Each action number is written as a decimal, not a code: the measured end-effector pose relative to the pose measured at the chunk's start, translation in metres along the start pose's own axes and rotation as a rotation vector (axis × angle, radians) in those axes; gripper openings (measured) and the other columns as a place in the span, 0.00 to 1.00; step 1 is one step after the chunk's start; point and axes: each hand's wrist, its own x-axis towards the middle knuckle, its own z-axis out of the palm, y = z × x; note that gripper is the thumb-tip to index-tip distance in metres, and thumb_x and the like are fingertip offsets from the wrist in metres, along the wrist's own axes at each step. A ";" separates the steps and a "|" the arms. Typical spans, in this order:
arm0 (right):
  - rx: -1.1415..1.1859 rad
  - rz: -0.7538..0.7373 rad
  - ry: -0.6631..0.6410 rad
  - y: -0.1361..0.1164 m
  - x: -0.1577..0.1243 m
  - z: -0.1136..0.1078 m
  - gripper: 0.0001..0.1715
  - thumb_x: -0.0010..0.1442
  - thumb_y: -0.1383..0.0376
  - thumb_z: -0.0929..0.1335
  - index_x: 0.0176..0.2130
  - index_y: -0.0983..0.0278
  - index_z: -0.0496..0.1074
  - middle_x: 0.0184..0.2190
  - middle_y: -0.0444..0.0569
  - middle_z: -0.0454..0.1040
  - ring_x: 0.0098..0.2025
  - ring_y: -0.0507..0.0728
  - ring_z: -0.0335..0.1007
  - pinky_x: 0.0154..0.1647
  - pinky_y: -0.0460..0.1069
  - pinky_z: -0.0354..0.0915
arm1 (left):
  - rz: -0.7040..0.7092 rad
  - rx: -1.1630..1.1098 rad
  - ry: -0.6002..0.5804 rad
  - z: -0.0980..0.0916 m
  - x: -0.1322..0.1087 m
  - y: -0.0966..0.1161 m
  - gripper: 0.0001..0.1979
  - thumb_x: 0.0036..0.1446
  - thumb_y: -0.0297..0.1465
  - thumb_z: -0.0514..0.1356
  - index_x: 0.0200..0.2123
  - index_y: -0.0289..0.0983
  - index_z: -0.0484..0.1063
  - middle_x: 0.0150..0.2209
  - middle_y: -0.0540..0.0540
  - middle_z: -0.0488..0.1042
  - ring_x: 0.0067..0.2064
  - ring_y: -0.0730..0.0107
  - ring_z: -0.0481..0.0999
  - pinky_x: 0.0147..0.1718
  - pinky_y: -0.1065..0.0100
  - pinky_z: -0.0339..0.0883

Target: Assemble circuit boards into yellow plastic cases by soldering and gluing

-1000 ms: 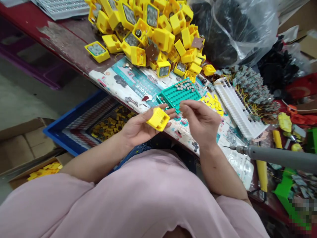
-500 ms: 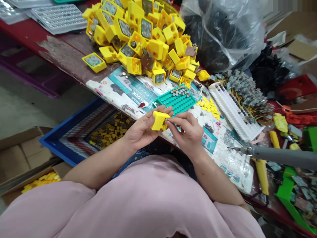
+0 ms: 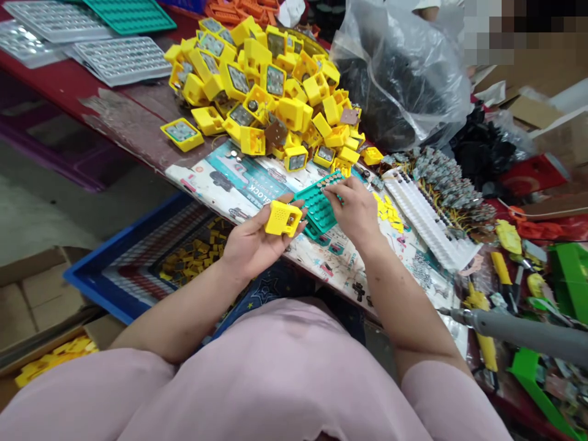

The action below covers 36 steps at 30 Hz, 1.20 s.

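A small yellow plastic case [image 3: 281,218] is in my left hand [image 3: 250,245], held between thumb and fingers, with a round opening showing near its right end. My right hand [image 3: 356,211] is over the green tray [image 3: 316,211], fingertips pinched together at its upper right part, beside small round metal pieces [image 3: 331,179]. Whatever the fingertips grip is too small to make out. Beyond the tray lies a large heap of yellow cases [image 3: 294,113], several with grey plates in them.
Small yellow pieces [image 3: 389,213] and a white rack [image 3: 427,226] with wired parts lie to the right. A grey tool [image 3: 519,327] juts in from the right edge. A blue crate [image 3: 114,257] stands below the table's left edge; a plastic bag [image 3: 404,73] stands behind.
My right hand has left the yellow case and moved up and right to the green tray. My left hand has shifted slightly left with the case. The view has shifted a little.
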 end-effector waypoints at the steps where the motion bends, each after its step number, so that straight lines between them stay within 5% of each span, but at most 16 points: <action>1: -0.042 0.041 -0.057 0.004 0.008 0.006 0.10 0.64 0.62 0.68 0.39 0.60 0.81 0.37 0.51 0.77 0.41 0.59 0.73 0.37 0.51 0.67 | -0.007 -0.003 0.002 0.001 0.000 0.001 0.17 0.68 0.30 0.50 0.54 0.36 0.73 0.42 0.43 0.81 0.44 0.66 0.82 0.45 0.66 0.78; 7: -0.032 0.107 -0.138 0.007 0.020 0.014 0.12 0.63 0.64 0.67 0.39 0.63 0.80 0.40 0.55 0.77 0.43 0.62 0.73 0.41 0.55 0.67 | 0.007 -0.016 -0.012 -0.001 0.003 -0.001 0.15 0.65 0.28 0.54 0.53 0.36 0.73 0.40 0.45 0.81 0.43 0.68 0.82 0.47 0.65 0.78; 11: 0.363 0.108 -0.027 -0.003 0.003 -0.001 0.11 0.63 0.61 0.67 0.38 0.61 0.79 0.35 0.48 0.80 0.36 0.56 0.76 0.42 0.53 0.71 | 0.043 0.022 0.006 -0.005 0.004 -0.005 0.09 0.63 0.29 0.59 0.45 0.36 0.75 0.43 0.45 0.80 0.45 0.68 0.81 0.45 0.67 0.77; 14: 0.745 0.234 -0.037 -0.016 -0.017 -0.010 0.09 0.59 0.60 0.71 0.37 0.61 0.79 0.31 0.43 0.80 0.28 0.51 0.76 0.29 0.47 0.71 | 0.059 0.081 -0.002 -0.007 0.004 -0.009 0.10 0.61 0.28 0.62 0.45 0.35 0.76 0.43 0.45 0.80 0.43 0.69 0.81 0.41 0.72 0.76; 19: 0.932 0.265 -0.027 -0.033 -0.044 -0.020 0.06 0.58 0.61 0.73 0.37 0.60 0.80 0.32 0.42 0.82 0.28 0.49 0.76 0.27 0.44 0.74 | 0.054 0.110 -0.051 -0.006 0.003 -0.017 0.13 0.55 0.29 0.68 0.45 0.34 0.78 0.41 0.48 0.81 0.40 0.73 0.80 0.37 0.77 0.75; 25: 0.640 -0.066 0.197 -0.038 -0.053 -0.025 0.08 0.62 0.70 0.70 0.41 0.59 0.78 0.37 0.43 0.82 0.37 0.49 0.79 0.40 0.44 0.75 | 0.082 0.103 -0.118 -0.002 -0.001 -0.024 0.16 0.51 0.31 0.73 0.44 0.34 0.79 0.41 0.47 0.81 0.39 0.75 0.79 0.37 0.78 0.73; 30: 0.210 -0.311 0.349 -0.038 -0.052 -0.017 0.06 0.63 0.70 0.69 0.38 0.61 0.78 0.34 0.47 0.78 0.36 0.51 0.74 0.37 0.45 0.71 | 0.073 0.105 -0.123 -0.003 -0.001 -0.027 0.14 0.54 0.30 0.70 0.44 0.34 0.78 0.42 0.46 0.81 0.40 0.75 0.79 0.39 0.78 0.74; 36: 0.142 -0.368 0.251 -0.038 -0.050 -0.014 0.07 0.65 0.68 0.68 0.39 0.62 0.78 0.34 0.47 0.77 0.35 0.51 0.72 0.37 0.46 0.69 | 0.092 0.123 -0.075 -0.006 0.001 -0.023 0.11 0.56 0.29 0.67 0.44 0.35 0.78 0.42 0.46 0.81 0.40 0.76 0.79 0.38 0.78 0.74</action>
